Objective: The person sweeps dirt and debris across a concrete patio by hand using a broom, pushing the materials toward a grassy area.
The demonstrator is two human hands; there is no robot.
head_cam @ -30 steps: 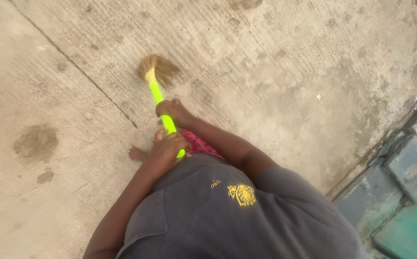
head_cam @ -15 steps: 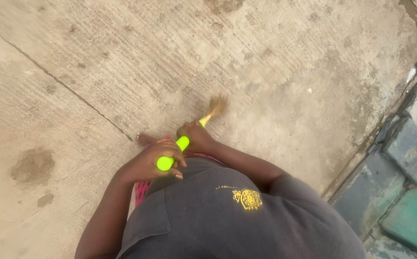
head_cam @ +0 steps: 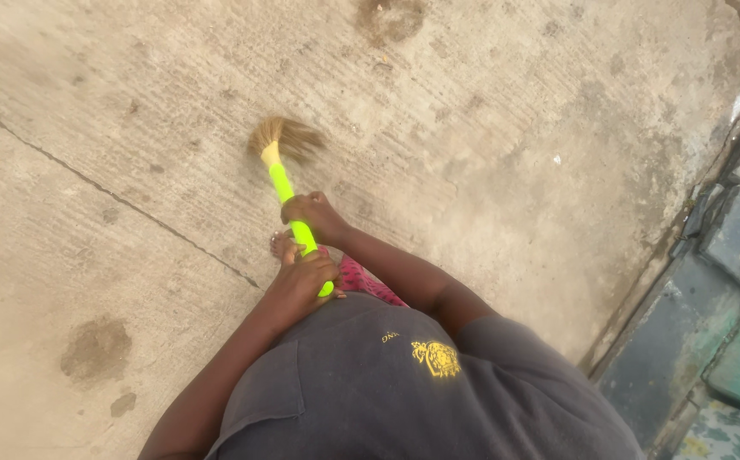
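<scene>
The short broom with a bright green plastic handle and tan straw bristles is slanting away from the body, bristles brushing the grey concrete floor ahead. The right hand is wrapping its fingers shut around mid-handle; the left hand is clenching the near end.

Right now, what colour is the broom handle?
Bright neon yellow-green, clearest in the head view: broom handle, gripped by both the left hand and right hand.
</scene>
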